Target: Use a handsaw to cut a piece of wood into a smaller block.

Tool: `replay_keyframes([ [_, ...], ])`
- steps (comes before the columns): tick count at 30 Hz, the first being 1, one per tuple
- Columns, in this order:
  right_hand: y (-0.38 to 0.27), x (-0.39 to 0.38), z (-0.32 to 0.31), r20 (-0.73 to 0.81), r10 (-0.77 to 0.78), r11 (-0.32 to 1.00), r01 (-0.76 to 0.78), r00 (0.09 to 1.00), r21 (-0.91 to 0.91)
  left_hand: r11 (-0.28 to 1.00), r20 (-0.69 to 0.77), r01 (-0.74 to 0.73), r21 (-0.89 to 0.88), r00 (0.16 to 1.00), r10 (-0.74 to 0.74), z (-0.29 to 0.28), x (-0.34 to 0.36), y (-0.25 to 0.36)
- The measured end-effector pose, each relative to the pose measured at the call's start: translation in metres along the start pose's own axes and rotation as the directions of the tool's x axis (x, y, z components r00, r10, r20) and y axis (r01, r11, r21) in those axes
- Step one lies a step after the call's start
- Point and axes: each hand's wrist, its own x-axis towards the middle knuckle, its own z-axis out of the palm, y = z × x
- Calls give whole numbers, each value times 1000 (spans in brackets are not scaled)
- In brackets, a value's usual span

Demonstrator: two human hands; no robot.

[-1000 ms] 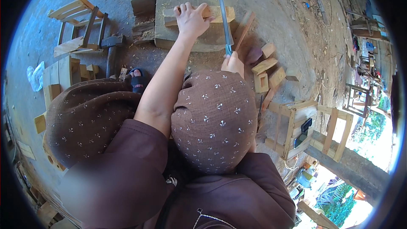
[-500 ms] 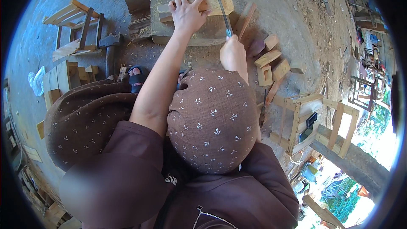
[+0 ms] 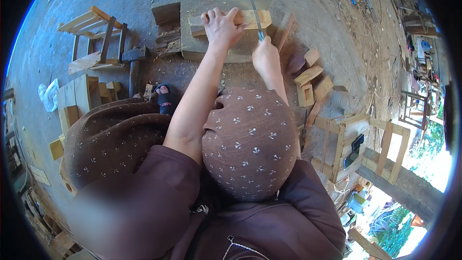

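Right grip, on probably a saw, has neared the block.

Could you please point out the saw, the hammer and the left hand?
Saw [image 3: 253,7]: head view, middle of its blade.
Hammer [image 3: 134,71]: head view, on its handle.
Left hand [image 3: 222,29]: head view, back of the hand.

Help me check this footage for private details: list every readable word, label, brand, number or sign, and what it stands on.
Dark sandal with a broad strap: small reddish lettering, not copied out here.
Dark folded fabric, lower centre: white marking, too small and creased to read.
Pale rectangular wooden block and long narrow metal blade: no readable text.
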Motion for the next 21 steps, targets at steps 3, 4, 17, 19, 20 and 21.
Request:
replay_keyframes([
  [3, 8, -40, -2, 24, 48, 998, -47, 999, -39, 1000, 11, 5, -8, 1000, -4, -1, -3, 1],
  [4, 9, -48, -4, 32, 85, 996, -84, 996, -41, 1000, 2, -4, -17, 1000, 4, -2, -2, -1],
  [17, 7, -35, -11, -29, 27, 1000, -27, 999, 14, 1000, 41, -14, -3, 999, 14, -2, -2, -1],
  [19, 12, -26, -1, -71, -37, 999, 39, 997, 15, 1000, 29, -22, 9, 999, 22, -3, 0, -3],
  [20, 13, -20, 2, -73, -31, 999, 32, 997, 19, 1000, 33, -29, 9, 999, 29, -3, -1, -2],
  [21, 13, -15, 5, -82, -29, 1000, 30, 996, 8, 1000, 58, -16, 18, 998, 14, -3, -1, -1],
])
